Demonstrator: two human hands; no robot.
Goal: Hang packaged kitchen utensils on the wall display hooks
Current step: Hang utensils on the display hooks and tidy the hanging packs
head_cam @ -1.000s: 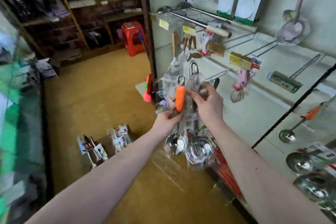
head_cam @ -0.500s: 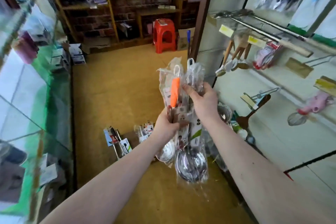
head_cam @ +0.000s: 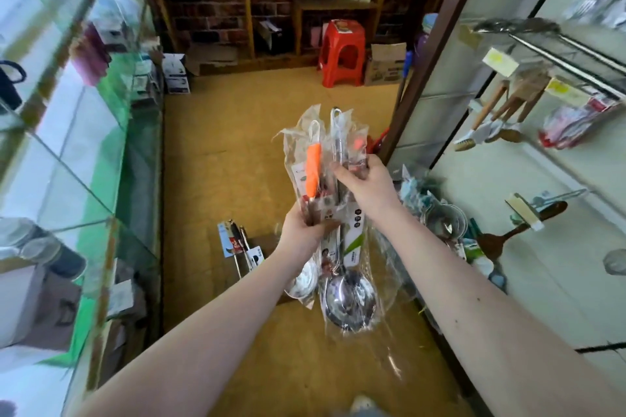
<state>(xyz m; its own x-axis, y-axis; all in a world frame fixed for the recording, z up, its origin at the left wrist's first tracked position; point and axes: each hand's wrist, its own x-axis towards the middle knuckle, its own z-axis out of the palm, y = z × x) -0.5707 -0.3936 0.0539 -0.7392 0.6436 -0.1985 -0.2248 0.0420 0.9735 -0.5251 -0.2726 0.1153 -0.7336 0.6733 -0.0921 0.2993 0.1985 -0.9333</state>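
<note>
Gripping two bagged ladles (head_cam: 350, 301), left hand (head_cam: 305, 230) below right hand (head_cam: 367, 184)

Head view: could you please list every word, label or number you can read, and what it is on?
No text can be read.
Card inserts in the packaged ladles: print blurred.
Yellow tags on the wall hooks: blurred.
Cardboard box by the red stool: print too small.

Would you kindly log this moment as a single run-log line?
left hand: grips orange-handled ladle pack | right hand: grips steel ladle pack | wall hooks: neither pack hung yet
</note>
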